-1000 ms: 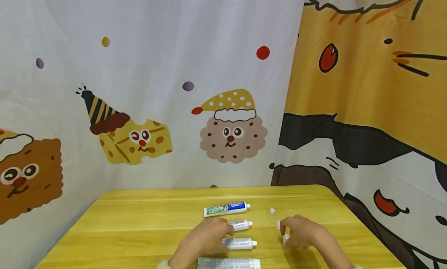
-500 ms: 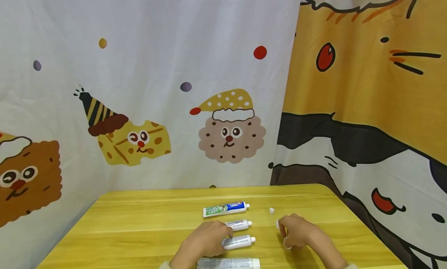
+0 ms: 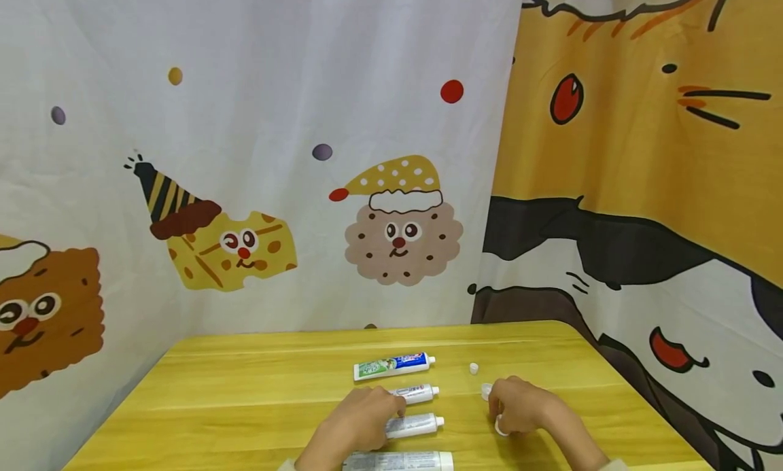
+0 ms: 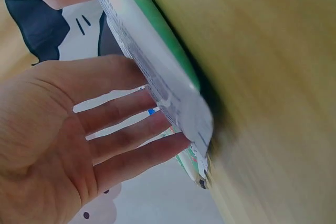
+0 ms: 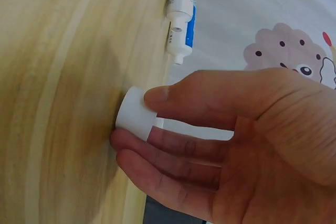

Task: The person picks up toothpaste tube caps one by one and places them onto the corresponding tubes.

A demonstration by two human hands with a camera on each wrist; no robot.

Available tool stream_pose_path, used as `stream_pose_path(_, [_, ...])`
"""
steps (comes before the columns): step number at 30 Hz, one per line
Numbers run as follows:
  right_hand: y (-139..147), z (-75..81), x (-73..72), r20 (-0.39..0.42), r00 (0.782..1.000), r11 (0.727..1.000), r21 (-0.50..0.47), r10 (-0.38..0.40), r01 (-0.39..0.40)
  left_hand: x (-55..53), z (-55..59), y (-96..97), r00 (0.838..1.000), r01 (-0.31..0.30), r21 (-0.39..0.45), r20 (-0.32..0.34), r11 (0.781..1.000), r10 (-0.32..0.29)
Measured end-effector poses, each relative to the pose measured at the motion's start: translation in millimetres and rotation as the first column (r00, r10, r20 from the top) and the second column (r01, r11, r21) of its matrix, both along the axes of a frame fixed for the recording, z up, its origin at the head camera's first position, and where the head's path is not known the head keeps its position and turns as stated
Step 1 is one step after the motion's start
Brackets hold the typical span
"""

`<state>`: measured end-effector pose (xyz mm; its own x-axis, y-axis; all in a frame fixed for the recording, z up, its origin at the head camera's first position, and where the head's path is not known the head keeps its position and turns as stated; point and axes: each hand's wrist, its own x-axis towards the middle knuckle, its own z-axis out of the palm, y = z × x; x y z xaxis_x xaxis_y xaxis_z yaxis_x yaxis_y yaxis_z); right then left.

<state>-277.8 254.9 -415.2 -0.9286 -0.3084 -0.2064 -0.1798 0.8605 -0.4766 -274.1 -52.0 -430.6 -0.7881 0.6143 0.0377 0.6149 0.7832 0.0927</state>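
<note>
Near the table's front, my left hand [image 3: 361,420] grips the left part of a silver-white toothpaste tube [image 3: 414,425]. A tube with a green patch [image 4: 157,30] hides its fingertips in the left wrist view; the left hand [image 4: 52,129] shows its palm there. Over to the right, my right hand [image 3: 520,406] pinches a white cap [image 5: 136,114] between thumb and fingers, close to the tabletop. Another white cap [image 3: 486,391] lies just beyond that hand, and a smaller cap [image 3: 474,368] lies farther back.
More toothpaste tubes lie in a column: a green-and-blue one [image 3: 391,367] at the back, a white one [image 3: 416,393] behind the gripped tube, and a larger one [image 3: 397,461] at the front edge. A printed curtain [image 3: 275,83] hangs behind the yellow wooden table [image 3: 245,369].
The gripped tube has turned slightly, its nozzle end shifting away from me. My right fingers have closed in on the near cap. The head view has drifted slightly.
</note>
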Motion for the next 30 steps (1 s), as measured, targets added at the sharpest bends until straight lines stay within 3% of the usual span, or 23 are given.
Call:
stream_pose_path(5, [5,6.2,1.4,-0.017,0.995,0.995,-0.005,0.098,-0.098,-0.4,0.3,0.3,1.000,0.013,-0.006,-0.011,1.000,-0.013])
stream_pose_path(10, [10,11.9,1.7,-0.082,0.972,0.975,-0.035,0.218,-0.221,-1.2,1.8,1.9,1.000,0.003,-0.008,0.018,1.000,-0.003])
stream_pose_path(15, [9,20.8,2.4,-0.080,0.961,0.957,-0.099,0.266,-0.273,-2.5,3.1,3.0,1.000,0.003,-0.002,0.024,1.000,-0.003])
stream_pose_path(24, [-4,40.4,7.8,-0.182,0.948,0.947,-0.139,0.262,-0.289,-5.8,6.9,0.5,0.999,0.032,0.082,0.020,0.996,-0.033])
stream_pose_path(30, [-13,57.7,13.6,-0.252,0.937,0.941,-0.173,0.241,-0.289,-6.2,8.7,-1.4,0.997,0.077,0.205,0.000,0.976,-0.078])
